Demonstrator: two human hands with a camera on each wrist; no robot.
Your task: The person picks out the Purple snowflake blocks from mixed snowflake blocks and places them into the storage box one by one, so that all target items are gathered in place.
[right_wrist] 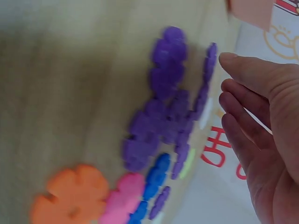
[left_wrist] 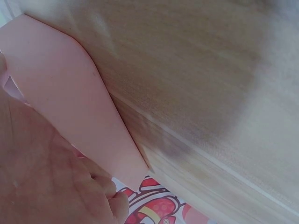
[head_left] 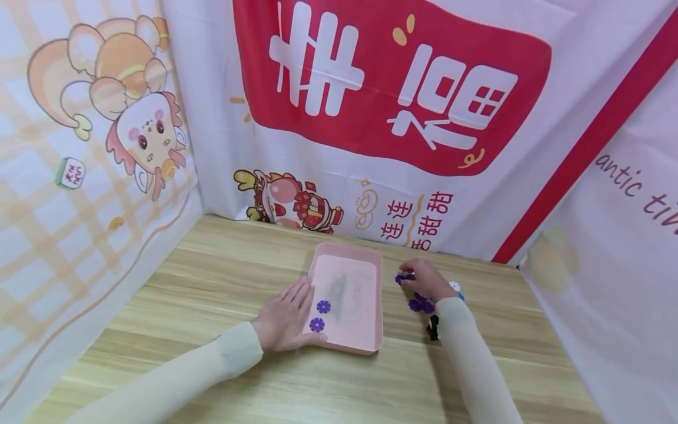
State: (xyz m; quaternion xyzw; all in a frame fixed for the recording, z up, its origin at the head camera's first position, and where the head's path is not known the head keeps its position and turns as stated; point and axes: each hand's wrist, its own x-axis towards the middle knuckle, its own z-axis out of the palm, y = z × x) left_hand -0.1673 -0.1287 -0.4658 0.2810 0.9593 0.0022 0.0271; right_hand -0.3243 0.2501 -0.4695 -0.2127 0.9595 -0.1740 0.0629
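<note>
My left hand (head_left: 286, 315) lies along the left edge of a shallow pink tray (head_left: 357, 300), fingers straight and thumb spread at the near corner. In the left wrist view the palm overlaps the tray's outer wall (left_wrist: 70, 93). Inside the tray lie two purple flower-shaped plastic discs, one (head_left: 323, 306) just beyond the other (head_left: 316, 324). Right of the tray, my right hand (head_left: 431, 282) hovers at a loose group of similar purple discs (right_wrist: 168, 60). Its thumb and fingers are gently bent, with nothing seen between them in the right wrist view.
Beside the purple discs lie an orange disc (right_wrist: 72, 196), a pink disc (right_wrist: 124, 196), a blue disc (right_wrist: 156, 175) and a white disc (head_left: 454, 286). A small black object (head_left: 432, 327) shows by the right sleeve. Printed cloth (head_left: 371, 147) hangs behind the wooden table (head_left: 254, 253).
</note>
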